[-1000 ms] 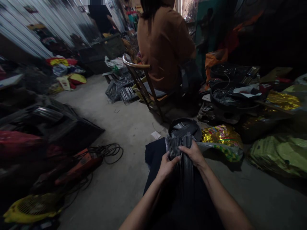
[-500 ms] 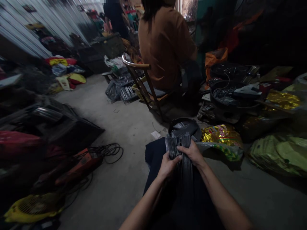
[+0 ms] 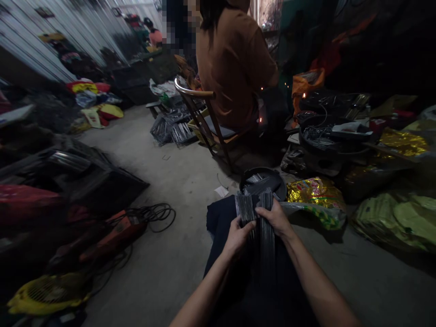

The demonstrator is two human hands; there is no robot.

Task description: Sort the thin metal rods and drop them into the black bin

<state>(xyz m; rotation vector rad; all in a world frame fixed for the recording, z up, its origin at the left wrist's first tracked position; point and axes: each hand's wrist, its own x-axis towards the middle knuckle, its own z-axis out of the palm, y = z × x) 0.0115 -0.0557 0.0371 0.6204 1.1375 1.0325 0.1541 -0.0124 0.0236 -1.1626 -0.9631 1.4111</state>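
Observation:
Thin grey metal rods are split into two upright bundles over my lap. My left hand (image 3: 238, 236) is closed round the left bundle of metal rods (image 3: 245, 206), thumb across its front. The right bundle of metal rods (image 3: 267, 240), which reaches lower, is gripped by my right hand (image 3: 276, 219). A narrow gap shows between the two bundles. Dark cloth (image 3: 220, 222) covers my lap beneath them. Just beyond the rods' upper ends sits a round black basin (image 3: 281, 187) with more loose metal pieces in it.
A person in a brown shirt (image 3: 235, 68) sits ahead on a wooden chair (image 3: 194, 94), with sparks nearby. Gold packaging (image 3: 315, 193) lies right of the basin. An orange power tool (image 3: 114, 231) with coiled cable (image 3: 160, 218) and a yellow fan-like guard (image 3: 47, 293) are on the left floor.
The rods, close together before, now stand apart as two bundles, the right one shifted slightly rightward with my right hand. Sparks have appeared by the seated person.

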